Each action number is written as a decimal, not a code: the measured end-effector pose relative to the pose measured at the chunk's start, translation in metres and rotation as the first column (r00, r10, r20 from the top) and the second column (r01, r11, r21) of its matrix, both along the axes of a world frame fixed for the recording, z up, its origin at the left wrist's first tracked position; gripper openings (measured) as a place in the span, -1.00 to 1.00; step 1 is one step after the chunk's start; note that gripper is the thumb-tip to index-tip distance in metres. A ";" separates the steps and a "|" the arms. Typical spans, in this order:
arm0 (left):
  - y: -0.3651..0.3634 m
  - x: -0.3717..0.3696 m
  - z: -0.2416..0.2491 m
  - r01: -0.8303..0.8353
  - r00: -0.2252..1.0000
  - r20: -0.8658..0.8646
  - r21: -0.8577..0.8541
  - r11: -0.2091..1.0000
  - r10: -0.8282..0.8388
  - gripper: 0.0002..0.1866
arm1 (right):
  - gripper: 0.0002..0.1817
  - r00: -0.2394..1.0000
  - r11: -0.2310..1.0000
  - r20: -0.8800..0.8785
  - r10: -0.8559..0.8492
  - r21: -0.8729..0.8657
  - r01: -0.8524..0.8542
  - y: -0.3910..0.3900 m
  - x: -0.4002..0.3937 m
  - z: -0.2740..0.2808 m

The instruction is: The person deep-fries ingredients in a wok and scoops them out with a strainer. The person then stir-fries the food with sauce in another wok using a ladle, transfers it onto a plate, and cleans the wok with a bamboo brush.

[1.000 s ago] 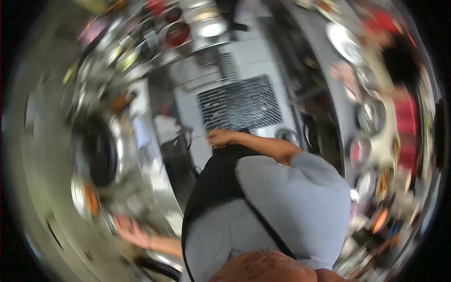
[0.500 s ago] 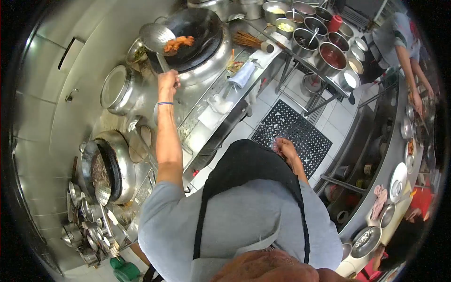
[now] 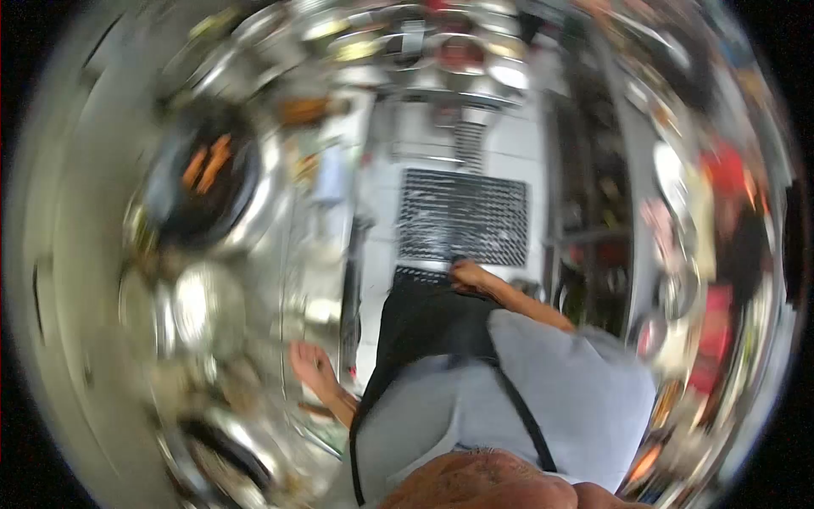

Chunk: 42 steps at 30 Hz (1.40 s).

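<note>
My left hand (image 3: 312, 369) is low at the counter's front edge, its fingers closed around the handle of a skimmer. The skimmer's round head (image 3: 208, 305) is blurred and hangs over the stove beside a metal pot (image 3: 140, 314). Further up, orange food pieces (image 3: 206, 165) lie in the dark wok (image 3: 174, 195). In front of my black apron (image 3: 437, 327), my right hand (image 3: 468, 276) is curled closed. Something small and dark shows at its fingers, too blurred to name.
A black perforated mat (image 3: 464, 216) lies on the white tiled floor. Several sauce pots (image 3: 462, 55) stand at the back. A blue-white cloth (image 3: 329, 174) rests on the left counter. Along the right runs a counter with plates (image 3: 670, 170) and a pink cloth (image 3: 660, 229).
My view has swung to the right and blurred. My left hand has drawn the skimmer back from over the wok toward my body. The orange pieces stay in the wok.
</note>
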<state>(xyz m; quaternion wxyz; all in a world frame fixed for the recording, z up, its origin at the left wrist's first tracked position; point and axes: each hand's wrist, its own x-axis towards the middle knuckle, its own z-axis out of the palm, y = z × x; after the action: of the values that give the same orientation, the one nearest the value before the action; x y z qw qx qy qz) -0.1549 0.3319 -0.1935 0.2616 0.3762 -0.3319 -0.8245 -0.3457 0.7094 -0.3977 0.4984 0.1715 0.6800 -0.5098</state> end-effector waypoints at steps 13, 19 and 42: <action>0.013 -0.009 -0.004 0.269 0.678 0.720 -0.059 0.961 -0.146 -0.60 | -0.84 0.976 0.984 -0.138 -0.171 0.025 0.176 0.019 -0.033 0.043; -0.014 -0.049 -0.025 0.785 0.433 0.702 -0.602 0.146 0.565 -0.39 | -0.81 0.950 0.958 -0.145 -0.276 -0.121 0.260 0.100 -0.045 0.022; 0.251 -0.291 0.048 0.707 0.435 0.799 -0.589 -0.391 -0.416 -0.51 | -0.70 -0.215 -0.388 -0.956 -0.198 -0.125 0.913 0.600 -0.056 0.174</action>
<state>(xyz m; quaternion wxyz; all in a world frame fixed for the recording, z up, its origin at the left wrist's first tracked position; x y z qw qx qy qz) -0.4461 0.5825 -0.1452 -0.0789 -0.0480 -0.9419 -0.3229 -0.4013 1.3090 -0.2234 -0.4825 0.5805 0.5893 -0.2881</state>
